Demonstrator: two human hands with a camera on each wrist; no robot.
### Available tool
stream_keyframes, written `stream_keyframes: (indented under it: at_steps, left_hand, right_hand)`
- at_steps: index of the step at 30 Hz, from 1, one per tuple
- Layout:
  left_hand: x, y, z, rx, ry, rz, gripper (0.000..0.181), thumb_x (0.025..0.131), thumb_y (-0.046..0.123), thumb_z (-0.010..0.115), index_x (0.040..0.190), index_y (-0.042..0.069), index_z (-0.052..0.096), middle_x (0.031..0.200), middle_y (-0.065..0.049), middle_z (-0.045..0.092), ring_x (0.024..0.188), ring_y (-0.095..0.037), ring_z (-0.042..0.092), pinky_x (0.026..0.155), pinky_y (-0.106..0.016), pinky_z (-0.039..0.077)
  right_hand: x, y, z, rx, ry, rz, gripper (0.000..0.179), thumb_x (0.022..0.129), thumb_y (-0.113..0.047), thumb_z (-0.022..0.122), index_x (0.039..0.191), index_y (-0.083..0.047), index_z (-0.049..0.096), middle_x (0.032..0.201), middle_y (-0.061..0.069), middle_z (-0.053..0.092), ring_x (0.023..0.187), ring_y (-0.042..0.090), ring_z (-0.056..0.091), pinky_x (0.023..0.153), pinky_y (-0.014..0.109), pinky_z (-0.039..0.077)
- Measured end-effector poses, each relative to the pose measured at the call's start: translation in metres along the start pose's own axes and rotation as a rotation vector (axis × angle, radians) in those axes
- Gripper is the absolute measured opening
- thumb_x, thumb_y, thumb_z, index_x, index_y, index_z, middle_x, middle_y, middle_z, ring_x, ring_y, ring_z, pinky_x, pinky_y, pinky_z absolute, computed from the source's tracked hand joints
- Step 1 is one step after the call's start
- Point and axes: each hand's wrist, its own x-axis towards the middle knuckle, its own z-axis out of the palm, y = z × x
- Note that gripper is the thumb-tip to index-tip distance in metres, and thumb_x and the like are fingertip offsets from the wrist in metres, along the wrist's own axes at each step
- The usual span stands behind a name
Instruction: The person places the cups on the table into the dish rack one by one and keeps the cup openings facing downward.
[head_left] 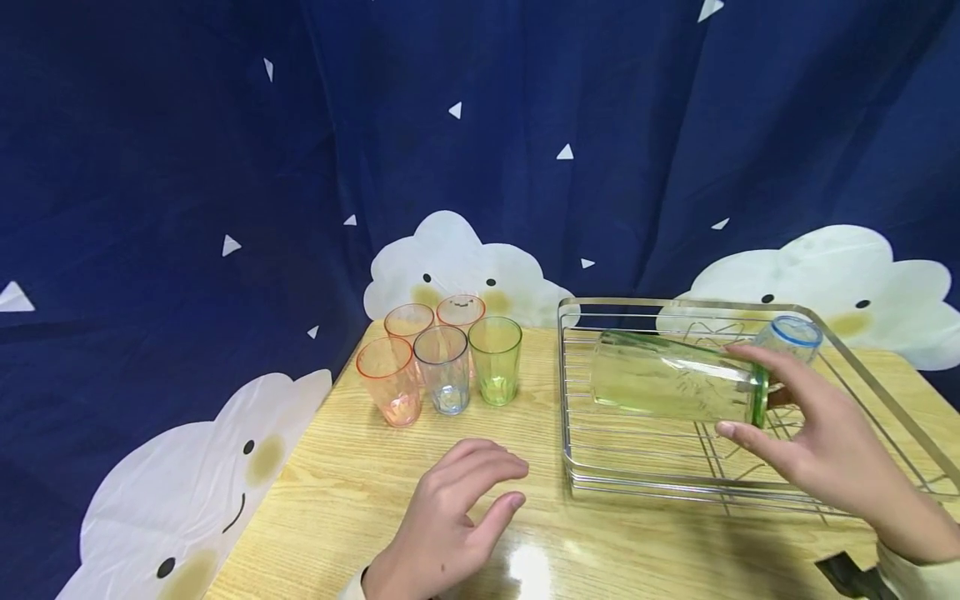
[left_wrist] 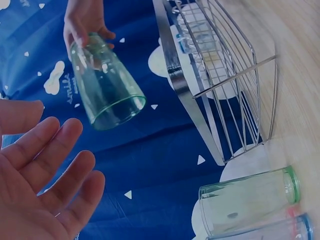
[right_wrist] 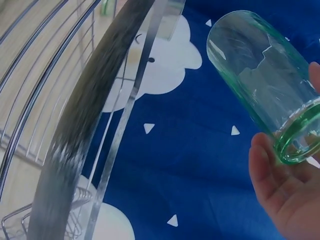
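Backdrop: dk-blue fabric curtain (head_left: pixel 450 167), far side.
Tabletop: pale wood-grain tabletop (head_left: pixel 300 517), under it all.
Rack: silver round-cornered metal wire rack (head_left: pixel 675 303), right side.
R hand: bare right hand (head_left: pixel 817 425), over rack's right part; thumb + fingers pinch base end of tall see-through green tumbler (head_left: pixel 667 379).
L hand: bare left hand (head_left: pixel 457 508), near side, left of rack; fingers loosely bent, a bit apart, nothing held.
Held tumbler: on its side in air above rack, mouth left, base right; glass or plastic, can't tell.
Standing tumblers: 5 upright, left of rack: 3 see-through w/ red-orange rims (head_left: pixel 386 379), 1 see-through blue-grey (head_left: pixel 444 375), 1 see-through yellow-green (head_left: pixel 497 367), nearest rack.
Racked tumbler: see-through w/ blue ring (head_left: pixel 787 337), far right, just beyond R fingers.
Risk: base-end grip only, so mouth prob. dips onto wires if pinch slackens; R knuckles poss. knock racked tumbler if hand swings far.
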Motion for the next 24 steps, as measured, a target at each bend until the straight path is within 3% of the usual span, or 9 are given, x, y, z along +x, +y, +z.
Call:
stream_keyframes:
  at_steps: [7,14,15,21,24]
  left_hand:
    - [-0.002,-0.001,-0.002,0.022,-0.010,-0.018,0.012,0.093,0.015,0.066,0.104,0.013,0.071,0.098,0.003,0.074,0.098,-0.012,0.067,0.091,-0.021,0.053]
    - [-0.002,-0.002,0.000,0.030,-0.026,-0.026,0.013,0.094,0.017,0.066,0.105,0.013,0.071,0.098,0.003,0.074,0.098,-0.012,0.066,0.090,-0.021,0.053]
    - [-0.002,-0.002,0.000,0.029,-0.029,-0.030,0.013,0.094,0.017,0.066,0.106,0.013,0.071,0.099,0.003,0.074,0.098,-0.012,0.066,0.090,-0.021,0.053]
    - [-0.004,0.000,0.000,0.022,-0.048,-0.074,0.015,0.094,0.016,0.067,0.108,0.014,0.070,0.103,0.004,0.073,0.100,-0.011,0.066,0.090,-0.020,0.053]
    - [-0.004,0.000,0.000,0.029,-0.051,-0.078,0.015,0.093,0.016,0.067,0.108,0.014,0.070,0.103,0.004,0.073,0.100,-0.011,0.066,0.091,-0.020,0.053]
  right_hand:
    - [0.007,0.015,0.000,-0.052,-0.075,0.018,0.089,0.057,-0.002,0.092,0.138,-0.013,0.056,0.131,-0.025,0.050,0.085,-0.015,0.047,0.072,0.002,0.044]
    - [0.017,0.026,-0.002,-0.102,-0.126,0.015,0.086,0.060,-0.011,0.093,0.137,-0.013,0.056,0.132,0.003,0.062,0.108,-0.023,0.038,0.073,0.005,0.042]
    - [0.019,0.027,-0.002,-0.113,-0.140,0.020,0.085,0.061,-0.013,0.093,0.137,-0.013,0.056,0.132,0.008,0.062,0.104,-0.022,0.041,0.072,0.007,0.042]
    - [0.033,0.030,-0.003,-0.193,-0.202,0.034,0.082,0.066,-0.021,0.091,0.139,-0.014,0.054,0.132,0.011,0.063,0.084,0.007,0.056,0.064,0.021,0.047]
    - [0.037,0.032,-0.001,-0.205,-0.211,0.039,0.082,0.066,-0.023,0.092,0.138,-0.014,0.055,0.132,0.012,0.063,0.082,0.010,0.058,0.064,0.026,0.048]
